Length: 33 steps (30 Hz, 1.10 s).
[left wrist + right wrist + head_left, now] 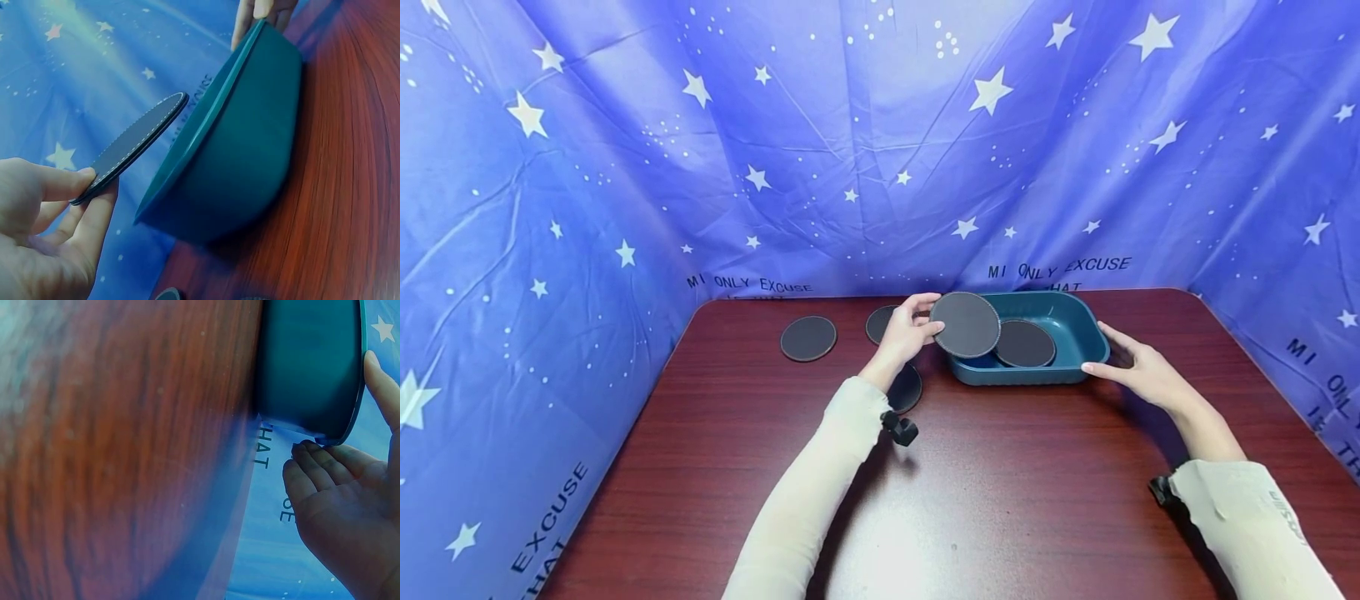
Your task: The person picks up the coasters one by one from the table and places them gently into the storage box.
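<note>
My left hand (906, 333) pinches a round dark coaster (966, 325) with pale edge stitching by its left edge. In the left wrist view this coaster (134, 147) is tilted, held between thumb and fingers. It is above the left end of a teal rectangular bin (1030, 377). Another dark coaster (1026, 343) lies inside the bin, partly hidden by the held one. My right hand (1138, 371) is at the bin's right end, with the thumb at the front corner. In the right wrist view, the right hand's fingers (319, 469) are nearly straight against the bin.
Left of the bin, a coaster (808, 338) lies on the reddish wooden table (715, 467). Two more coasters, one farther back (880, 321) and one nearer (906, 390), are partly covered by the left hand and arm. A blue star-patterned curtain (850, 150) surrounds the table's back and sides.
</note>
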Each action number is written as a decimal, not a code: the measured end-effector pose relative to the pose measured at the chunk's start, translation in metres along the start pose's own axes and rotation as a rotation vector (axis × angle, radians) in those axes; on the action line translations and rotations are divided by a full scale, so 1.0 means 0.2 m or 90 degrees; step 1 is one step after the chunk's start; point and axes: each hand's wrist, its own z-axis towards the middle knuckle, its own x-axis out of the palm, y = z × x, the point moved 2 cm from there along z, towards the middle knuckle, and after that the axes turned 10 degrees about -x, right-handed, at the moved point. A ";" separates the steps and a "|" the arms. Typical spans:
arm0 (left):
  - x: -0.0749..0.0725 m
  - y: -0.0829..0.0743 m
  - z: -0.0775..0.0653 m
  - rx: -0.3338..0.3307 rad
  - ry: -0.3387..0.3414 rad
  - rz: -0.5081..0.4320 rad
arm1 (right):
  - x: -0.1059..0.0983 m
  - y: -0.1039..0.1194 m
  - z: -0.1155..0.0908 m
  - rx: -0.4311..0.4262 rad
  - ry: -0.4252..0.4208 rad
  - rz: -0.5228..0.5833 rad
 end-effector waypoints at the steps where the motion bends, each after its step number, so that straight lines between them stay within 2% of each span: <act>1: 0.02 -0.01 0.01 -0.004 0.001 0.000 | 0.00 0.00 0.00 0.000 0.000 0.000; 12: 0.24 -0.04 0.08 -0.056 0.016 0.017 | 0.00 0.00 0.00 0.014 0.008 -0.001; 18: 0.34 -0.02 0.13 -0.059 -0.019 0.066 | 0.01 0.00 -0.01 0.001 -0.003 -0.006; 25: 0.42 -0.01 0.15 -0.061 -0.033 0.151 | 0.02 -0.01 -0.01 0.007 0.009 -0.004; 33: 0.47 0.00 0.17 -0.081 -0.012 0.206 | 0.00 -0.01 -0.01 -0.002 -0.002 -0.003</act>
